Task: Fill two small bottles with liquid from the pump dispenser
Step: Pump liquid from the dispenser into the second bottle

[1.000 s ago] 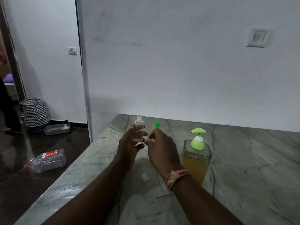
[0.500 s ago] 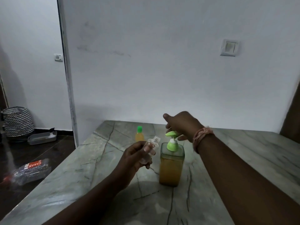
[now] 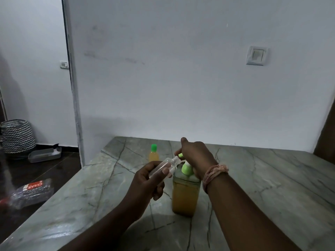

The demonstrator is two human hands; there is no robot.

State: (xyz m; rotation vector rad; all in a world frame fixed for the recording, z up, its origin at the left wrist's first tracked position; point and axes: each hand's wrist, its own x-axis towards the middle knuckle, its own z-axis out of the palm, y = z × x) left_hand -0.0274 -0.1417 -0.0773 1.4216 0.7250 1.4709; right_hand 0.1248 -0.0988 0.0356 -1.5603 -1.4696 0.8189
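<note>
Bottle gripped by left hand, mouth at dispenser nozzle; right hand presses pump.

Left hand holds clear bottle at pump dispenser spout.

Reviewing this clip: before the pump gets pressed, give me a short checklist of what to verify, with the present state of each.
1. Empty clear bottle uncapped: ok, its neck is open.
2. Left hand grips that bottle firmly: ok, fingers and thumb wrap its body, and it is tilted toward the pump.
3. Bottle mouth lined up under the green nozzle: cannot tell, the right hand covers the spout tip.
4. Right hand placed on the pump head: ok, it rests on top.
5. Pump dispenser upright on the marble counter with liquid inside: ok.
6. Other small bottle filled and capped: ok, amber liquid, green cap.
</note>
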